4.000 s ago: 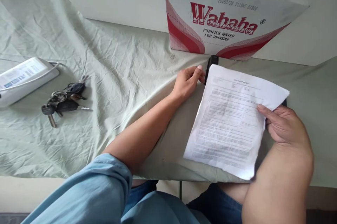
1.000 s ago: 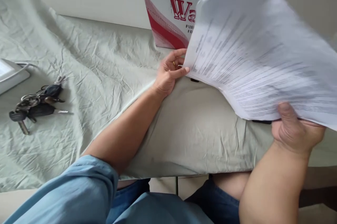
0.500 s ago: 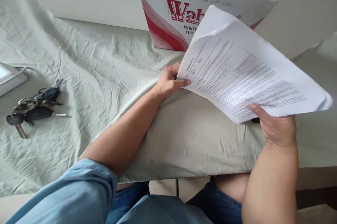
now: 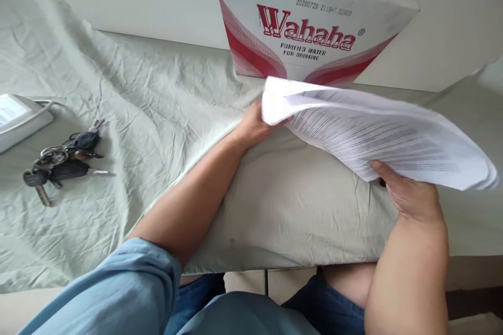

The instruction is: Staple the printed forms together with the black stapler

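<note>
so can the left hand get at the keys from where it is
Probably yes: only wrinkled cloth shows between the left hand and the keys. That hand seems to be holding the papers, though, so its grip would likely need to let go first.

The papers (image 4: 377,133) are white, with dark printed lines too blurred to read; layered edges at the right end show more than 1 sheet. They are bowed, the far edge curling over toward the near side and the left corner turned into a bare white flap. They stretch over the cloth (image 4: 298,209), in front of the box (image 4: 310,31), gripped at the left end by the left hand (image 4: 255,124) and along the near edge by the right hand (image 4: 414,193).
</note>
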Motion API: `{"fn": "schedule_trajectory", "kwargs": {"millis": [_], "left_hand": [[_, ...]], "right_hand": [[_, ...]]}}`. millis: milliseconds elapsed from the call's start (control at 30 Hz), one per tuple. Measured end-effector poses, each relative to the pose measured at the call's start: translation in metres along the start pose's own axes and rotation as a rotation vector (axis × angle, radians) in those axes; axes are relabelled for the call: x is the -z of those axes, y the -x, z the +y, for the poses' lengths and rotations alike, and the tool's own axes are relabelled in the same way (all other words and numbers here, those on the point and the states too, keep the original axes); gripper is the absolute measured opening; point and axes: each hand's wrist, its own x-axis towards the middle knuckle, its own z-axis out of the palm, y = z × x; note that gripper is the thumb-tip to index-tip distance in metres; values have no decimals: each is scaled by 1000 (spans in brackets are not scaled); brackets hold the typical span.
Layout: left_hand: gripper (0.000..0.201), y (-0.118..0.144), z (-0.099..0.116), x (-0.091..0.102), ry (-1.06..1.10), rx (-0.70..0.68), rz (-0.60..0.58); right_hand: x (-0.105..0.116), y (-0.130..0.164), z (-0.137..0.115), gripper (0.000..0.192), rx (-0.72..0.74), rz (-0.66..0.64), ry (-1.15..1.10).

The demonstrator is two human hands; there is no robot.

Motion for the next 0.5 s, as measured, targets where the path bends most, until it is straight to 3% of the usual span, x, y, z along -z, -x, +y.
{"fn": "schedule_trajectory", "kwargs": {"millis": [167, 300, 400, 500], "left_hand": [[63, -1, 0, -1, 0, 20, 12], [63, 2, 5, 5, -18, 68, -44], [64, 5, 14, 7, 34, 145, -170], [63, 7, 25, 7, 102, 272, -328]], "right_hand": [[4, 10, -3, 62, -161, -70, -84], [26, 15, -1, 61, -377, -150, -39], [53, 8, 5, 62, -419, -45, 1], [74, -1, 10, 66, -315, 115, -30]]}}
